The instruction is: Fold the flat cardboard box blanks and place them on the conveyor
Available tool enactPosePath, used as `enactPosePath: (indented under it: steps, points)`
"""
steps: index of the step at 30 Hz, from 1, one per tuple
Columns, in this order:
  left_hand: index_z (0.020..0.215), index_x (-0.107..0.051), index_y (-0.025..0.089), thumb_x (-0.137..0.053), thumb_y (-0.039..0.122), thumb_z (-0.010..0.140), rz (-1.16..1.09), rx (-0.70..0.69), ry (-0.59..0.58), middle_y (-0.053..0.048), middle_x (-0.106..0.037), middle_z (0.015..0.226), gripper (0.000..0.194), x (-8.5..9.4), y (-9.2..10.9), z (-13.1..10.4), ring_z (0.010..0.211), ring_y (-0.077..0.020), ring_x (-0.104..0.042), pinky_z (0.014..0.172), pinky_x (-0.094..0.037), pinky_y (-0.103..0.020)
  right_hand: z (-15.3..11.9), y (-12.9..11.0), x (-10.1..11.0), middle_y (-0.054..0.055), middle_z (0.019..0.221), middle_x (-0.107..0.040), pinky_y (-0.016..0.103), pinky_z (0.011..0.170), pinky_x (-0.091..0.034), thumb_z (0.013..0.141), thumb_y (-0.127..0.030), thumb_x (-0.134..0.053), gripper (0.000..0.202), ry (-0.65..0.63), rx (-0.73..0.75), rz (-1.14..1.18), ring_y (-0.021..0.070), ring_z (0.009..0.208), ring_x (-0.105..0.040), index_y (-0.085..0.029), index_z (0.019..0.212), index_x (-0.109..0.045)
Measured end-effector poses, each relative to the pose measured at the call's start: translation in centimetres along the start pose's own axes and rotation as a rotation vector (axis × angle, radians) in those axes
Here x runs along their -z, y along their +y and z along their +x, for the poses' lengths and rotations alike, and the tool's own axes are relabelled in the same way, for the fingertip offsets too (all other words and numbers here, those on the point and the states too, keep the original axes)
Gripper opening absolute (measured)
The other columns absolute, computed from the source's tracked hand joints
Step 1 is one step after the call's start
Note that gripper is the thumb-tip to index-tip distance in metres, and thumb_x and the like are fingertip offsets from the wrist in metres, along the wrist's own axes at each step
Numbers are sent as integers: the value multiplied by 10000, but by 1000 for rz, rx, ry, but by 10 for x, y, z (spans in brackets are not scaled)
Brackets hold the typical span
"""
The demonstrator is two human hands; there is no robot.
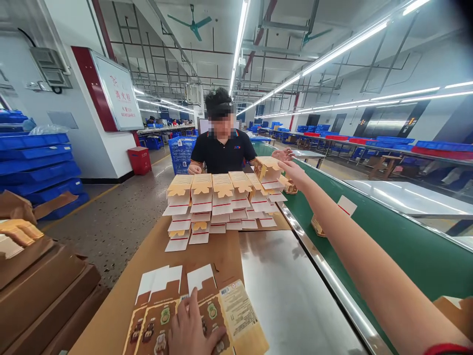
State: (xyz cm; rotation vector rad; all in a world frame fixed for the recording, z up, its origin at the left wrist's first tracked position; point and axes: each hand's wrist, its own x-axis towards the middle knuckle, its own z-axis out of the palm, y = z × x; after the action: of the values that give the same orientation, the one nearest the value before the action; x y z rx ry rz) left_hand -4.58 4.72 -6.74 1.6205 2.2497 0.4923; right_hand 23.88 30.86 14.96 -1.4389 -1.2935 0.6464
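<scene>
Flat printed brown cartons [207, 315] fanned on table, folded box [269, 170] atop stacked row
</scene>
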Motion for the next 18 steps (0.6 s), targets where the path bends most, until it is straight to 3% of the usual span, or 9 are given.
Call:
enactPosePath:
  steps: [4, 8, 11, 13, 15, 18]
  points:
    - [1351, -357, -66, -668, 293, 635, -81, 68, -56, -318, -509, 1251, 859, 9, -1, 13, 1209, -484, -474, 944, -372, -483, -38, 16, 10, 92, 1410, -497, 558, 1062, -359, 899, -290, -635, 365, 109, 86, 14, 300, 1297, -457, -192, 1243, -565]
    - [1257, -413, -26, -624, 417, 597, -326, 130, -109, -304, -606, 1124, 822, 20, -5, 24, 1072, -488, -571, 898, -407, -552, -130, 50, 9, 102, 1384, -511, 481, 1097, -326, 853, -338, -636, 369, 115, 101, 136, 276, 1302, -448, -208, 1188, -550]
    - [1177, -460, 36, -575, 640, 600, -636, 111, -167, -247, -675, 1048, 843, 28, -10, 23, 994, -385, -652, 895, -487, -466, -219, 84, -16, 151, 1301, -578, 491, 1011, -418, 735, -575, -678, 506, -43, -60, 265, 323, 1224, -524, -229, 1092, -581]
    - [1141, -513, 100, -562, 709, 627, -794, 95, -192, -199, -693, 1117, 799, 34, -10, 15, 1091, -323, -640, 914, -507, -368, -271, 99, -38, 166, 1193, -663, 496, 893, -499, 685, -643, -702, 577, -210, -191, 360, 336, 1075, -634, -223, 1074, -630]
    - [1126, -564, 153, -575, 726, 657, -887, 116, -172, -143, -694, 1177, 740, 41, -8, 1, 1179, -309, -599, 940, -500, -345, -306, 102, -56, 140, 1016, -742, 465, 822, -537, 692, -690, -670, 589, -348, -250, 480, 320, 948, -696, -202, 1022, -669]
    - [1246, -536, 188, -609, 720, 674, -962, 190, 30, -111, -666, 1244, 784, 50, 1, -24, 1247, -326, -548, 970, -495, -375, -331, 87, -66, 93, 911, -769, 413, 818, -546, 722, -667, -664, 545, -526, -234, 689, 286, 900, -719, -202, 1005, -684]
